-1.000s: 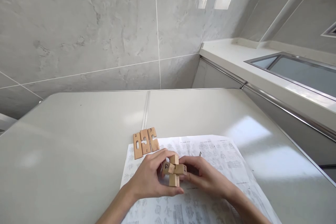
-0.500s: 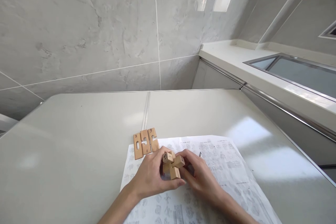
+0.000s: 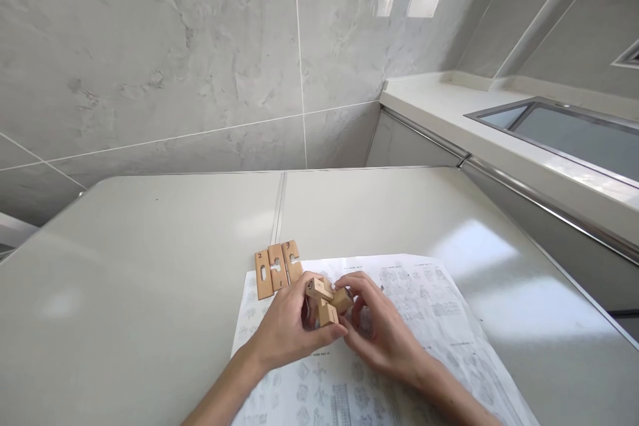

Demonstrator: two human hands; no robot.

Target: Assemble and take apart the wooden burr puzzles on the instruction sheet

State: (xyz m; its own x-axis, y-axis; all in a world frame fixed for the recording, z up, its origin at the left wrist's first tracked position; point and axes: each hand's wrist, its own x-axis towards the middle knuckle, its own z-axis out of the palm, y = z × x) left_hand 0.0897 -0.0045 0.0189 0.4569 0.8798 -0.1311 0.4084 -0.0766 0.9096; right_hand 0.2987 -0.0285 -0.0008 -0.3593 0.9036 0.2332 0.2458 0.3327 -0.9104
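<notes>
A wooden interlocking puzzle (image 3: 328, 313), made of several crossed square bars with pen marks on their ends, is held just above the printed sheet. My left hand (image 3: 285, 326) wraps it from the left, its thumb along the near side. From the right, my right hand (image 3: 382, 329) pinches the bar that sticks out that way; its fingertips partly hide that end. Beyond my left hand lie three flat wooden pieces side by side: one marked 2 (image 3: 263, 274), one marked 1 (image 3: 278, 267) and one marked 3 (image 3: 291, 259), each with a slot or notch.
The large printed sheet (image 3: 429, 326) with puzzle drawings lies under my hands on the pale table (image 3: 150, 266). A seam crosses the table. Behind stands a grey tiled wall (image 3: 200, 46); at the right is a white counter (image 3: 424, 96) with a metal-framed inset.
The puzzle has tilted and turned a little between my hands, and the bar on the right now points more toward my right fingers. The flat pieces stay where they were.
</notes>
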